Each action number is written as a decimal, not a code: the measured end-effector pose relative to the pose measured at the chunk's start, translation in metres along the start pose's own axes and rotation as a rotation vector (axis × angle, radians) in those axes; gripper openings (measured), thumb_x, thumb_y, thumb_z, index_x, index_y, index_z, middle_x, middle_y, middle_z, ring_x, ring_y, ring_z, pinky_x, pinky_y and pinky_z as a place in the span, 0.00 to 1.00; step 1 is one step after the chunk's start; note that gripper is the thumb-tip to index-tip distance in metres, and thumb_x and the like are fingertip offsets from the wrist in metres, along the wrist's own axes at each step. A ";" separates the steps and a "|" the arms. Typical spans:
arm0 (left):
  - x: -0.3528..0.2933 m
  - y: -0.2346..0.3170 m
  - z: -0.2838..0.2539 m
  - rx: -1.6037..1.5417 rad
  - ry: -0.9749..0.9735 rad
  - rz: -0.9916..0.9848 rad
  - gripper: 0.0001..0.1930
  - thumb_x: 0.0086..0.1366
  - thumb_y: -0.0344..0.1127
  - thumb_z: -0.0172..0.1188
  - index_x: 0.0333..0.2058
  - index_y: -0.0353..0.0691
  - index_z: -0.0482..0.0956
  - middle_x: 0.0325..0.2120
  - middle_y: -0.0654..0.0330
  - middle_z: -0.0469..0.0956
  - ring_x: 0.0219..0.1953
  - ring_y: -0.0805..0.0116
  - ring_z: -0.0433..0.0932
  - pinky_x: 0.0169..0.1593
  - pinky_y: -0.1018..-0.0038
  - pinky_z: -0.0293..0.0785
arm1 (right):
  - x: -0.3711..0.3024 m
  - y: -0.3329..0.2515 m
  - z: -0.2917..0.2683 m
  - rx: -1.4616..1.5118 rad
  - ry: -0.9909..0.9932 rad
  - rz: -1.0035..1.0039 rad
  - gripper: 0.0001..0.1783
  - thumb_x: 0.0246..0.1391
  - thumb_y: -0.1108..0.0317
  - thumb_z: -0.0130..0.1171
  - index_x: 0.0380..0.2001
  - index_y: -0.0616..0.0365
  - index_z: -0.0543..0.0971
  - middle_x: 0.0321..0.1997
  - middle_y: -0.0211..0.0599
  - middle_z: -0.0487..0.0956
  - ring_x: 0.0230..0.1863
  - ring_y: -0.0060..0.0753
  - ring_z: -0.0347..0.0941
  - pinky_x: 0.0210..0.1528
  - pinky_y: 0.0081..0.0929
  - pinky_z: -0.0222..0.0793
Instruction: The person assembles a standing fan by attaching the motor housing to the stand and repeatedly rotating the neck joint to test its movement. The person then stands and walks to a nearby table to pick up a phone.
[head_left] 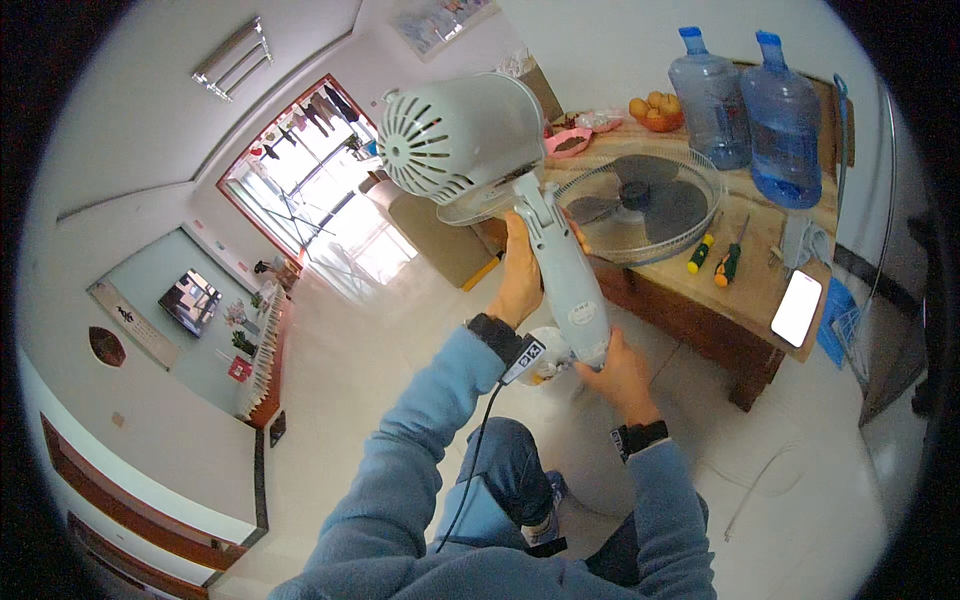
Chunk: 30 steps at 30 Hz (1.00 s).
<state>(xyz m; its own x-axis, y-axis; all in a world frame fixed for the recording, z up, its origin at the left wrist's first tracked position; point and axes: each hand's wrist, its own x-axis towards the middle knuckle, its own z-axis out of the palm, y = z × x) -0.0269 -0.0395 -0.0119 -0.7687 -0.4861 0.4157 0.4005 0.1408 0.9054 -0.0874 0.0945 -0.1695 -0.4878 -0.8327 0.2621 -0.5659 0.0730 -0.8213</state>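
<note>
I hold the upper part of an electric fan up in front of me, off the table. Its pale grey-green motor housing (462, 130) with slotted vents points up and to the left. My left hand (520, 268) is closed round the neck (568, 275) just below the tilting joint. Lower down, my right hand (622, 378) grips the narrow bottom end of the neck. The fan's round wire grille (715, 205) lies flat on the wooden table with dark blades (672, 208) in it, right of the neck.
On the wooden table (690, 285) lie two screwdrivers (728, 264) and a lit phone (797, 308). Two large blue water bottles (785, 140), an orange bowl of round fruit (657, 118) and a pink dish (568, 143) stand behind. A small bin (543, 352) sits on the floor below my hands.
</note>
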 end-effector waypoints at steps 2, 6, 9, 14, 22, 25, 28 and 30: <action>0.000 -0.001 -0.001 -0.006 -0.039 0.022 0.42 0.59 0.76 0.27 0.47 0.41 0.67 0.33 0.55 0.75 0.36 0.63 0.77 0.41 0.66 0.76 | 0.003 0.001 0.001 -0.004 -0.004 -0.004 0.39 0.39 0.56 0.68 0.50 0.65 0.64 0.41 0.58 0.78 0.41 0.57 0.77 0.43 0.44 0.72; -0.002 -0.003 -0.002 0.029 -0.091 0.072 0.42 0.59 0.76 0.27 0.48 0.42 0.67 0.34 0.56 0.75 0.37 0.64 0.76 0.42 0.67 0.75 | 0.005 0.001 0.003 -0.026 -0.007 0.006 0.42 0.37 0.55 0.69 0.52 0.66 0.62 0.39 0.60 0.78 0.41 0.59 0.77 0.43 0.45 0.72; -0.004 -0.009 -0.003 -0.035 -0.050 0.027 0.42 0.60 0.76 0.27 0.49 0.42 0.67 0.35 0.55 0.75 0.37 0.64 0.76 0.42 0.67 0.74 | 0.005 0.003 0.003 -0.001 -0.034 0.044 0.43 0.36 0.54 0.69 0.52 0.65 0.62 0.41 0.60 0.77 0.42 0.59 0.76 0.44 0.46 0.71; -0.005 -0.019 -0.005 -0.159 -0.065 0.071 0.38 0.63 0.71 0.34 0.47 0.38 0.68 0.35 0.56 0.75 0.36 0.65 0.77 0.40 0.69 0.74 | 0.008 0.014 0.003 -0.016 -0.086 0.042 0.44 0.35 0.53 0.70 0.52 0.64 0.63 0.42 0.59 0.77 0.42 0.57 0.76 0.45 0.46 0.71; -0.018 -0.022 -0.005 -0.042 -0.104 0.061 0.44 0.56 0.78 0.35 0.50 0.40 0.67 0.37 0.56 0.74 0.39 0.67 0.76 0.43 0.71 0.73 | 0.013 0.033 0.003 0.044 -0.138 -0.081 0.46 0.34 0.51 0.72 0.52 0.65 0.64 0.42 0.58 0.78 0.43 0.55 0.77 0.45 0.44 0.72; -0.017 -0.023 -0.006 -0.052 -0.125 0.073 0.44 0.56 0.78 0.36 0.50 0.40 0.66 0.37 0.56 0.75 0.40 0.67 0.76 0.44 0.70 0.73 | 0.014 0.033 0.002 0.074 -0.133 -0.077 0.45 0.34 0.51 0.72 0.52 0.65 0.65 0.43 0.58 0.78 0.43 0.54 0.77 0.46 0.44 0.72; -0.016 -0.023 -0.008 -0.047 -0.140 0.057 0.43 0.56 0.77 0.38 0.51 0.40 0.66 0.38 0.56 0.75 0.41 0.66 0.76 0.45 0.69 0.72 | 0.014 0.031 0.000 0.156 -0.186 -0.019 0.44 0.34 0.52 0.73 0.51 0.65 0.65 0.43 0.57 0.78 0.43 0.53 0.77 0.47 0.43 0.72; -0.019 -0.017 -0.013 -0.010 -0.141 0.013 0.42 0.57 0.76 0.40 0.51 0.41 0.66 0.38 0.56 0.75 0.41 0.66 0.76 0.46 0.68 0.72 | 0.013 0.030 -0.002 0.121 -0.209 -0.032 0.43 0.35 0.53 0.73 0.51 0.65 0.66 0.44 0.57 0.78 0.45 0.52 0.77 0.48 0.43 0.72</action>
<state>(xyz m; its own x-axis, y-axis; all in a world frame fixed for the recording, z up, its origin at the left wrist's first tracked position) -0.0126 -0.0435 -0.0364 -0.8257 -0.3579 0.4360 0.4153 0.1374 0.8993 -0.1125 0.0873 -0.1898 -0.3151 -0.9301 0.1890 -0.4890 -0.0116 -0.8722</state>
